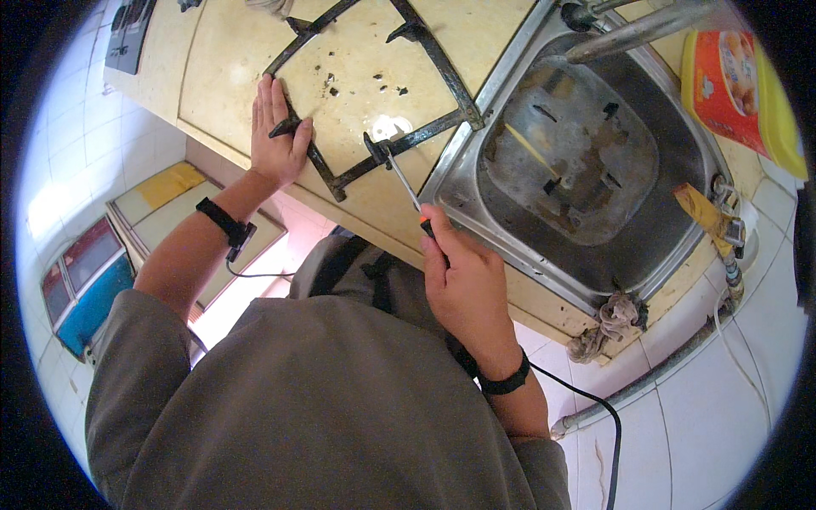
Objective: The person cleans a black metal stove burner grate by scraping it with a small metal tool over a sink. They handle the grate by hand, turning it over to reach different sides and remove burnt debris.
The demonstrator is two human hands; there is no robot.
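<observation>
A blackened metal pan support from a gas stove [440,62] lies on the cream countertop [223,83], one corner reaching the sink's rim. My left hand [278,137] presses on its left bar near a prong, fingers extended. In my right hand [462,274] is a screwdriver [406,180] with a black and orange handle. Its metal shaft points up to the left, and its tip meets the support's near bar by a prong. Dark flakes [333,92] and a small wet patch [387,127] lie inside the frame.
To the right is a stainless steel sink [574,153] with dark debris and a yellow strip, under a metal faucet [637,32]. A red and yellow container [727,89] stands beyond. Crumpled rags [615,319] hang at the counter's corner. A black cable [615,414] runs beside my right arm.
</observation>
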